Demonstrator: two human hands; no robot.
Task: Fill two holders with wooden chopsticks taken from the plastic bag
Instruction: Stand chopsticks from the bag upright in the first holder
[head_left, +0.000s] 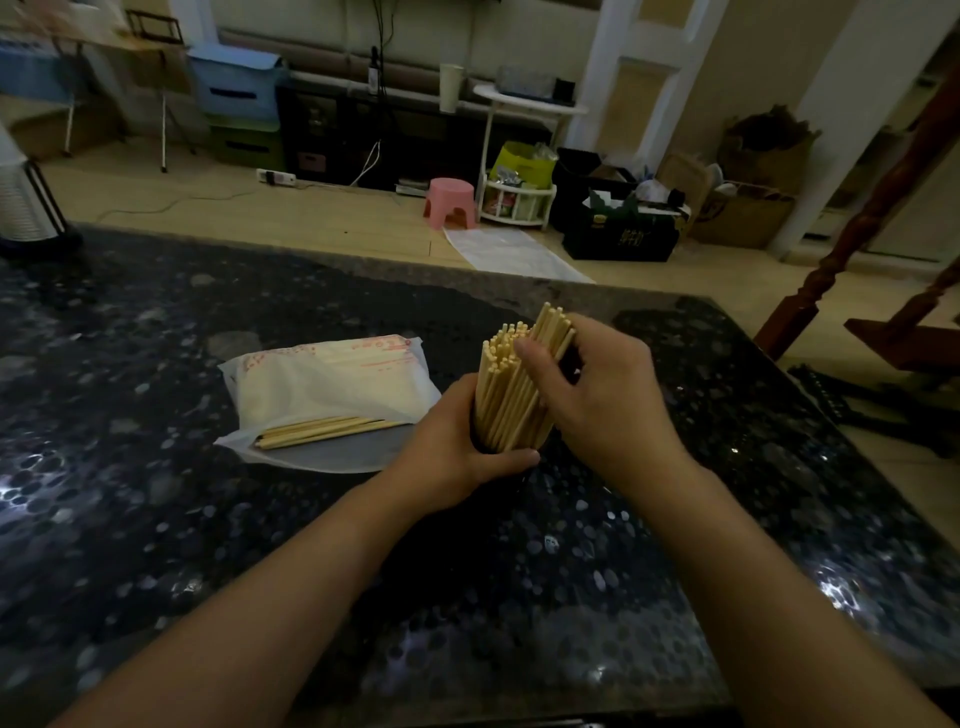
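Chopsticks (506, 389) stand bunched in a dark holder (480, 444) at centre frame, tops fanned unevenly. Left hand (457, 452) wraps the holder's base; right hand (592, 395) curls around the upper bundle, steadying it. Just left lies the plastic bag (327, 384), a few sticks (322, 430) poking out of its open mouth on the dark speckled table (156, 519). If either grip loosens, the packed bundle could splay or tip the holder over. No second holder can be made out.

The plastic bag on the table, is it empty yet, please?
Not empty: a few chopsticks poke out of the plastic bag at its open near end.
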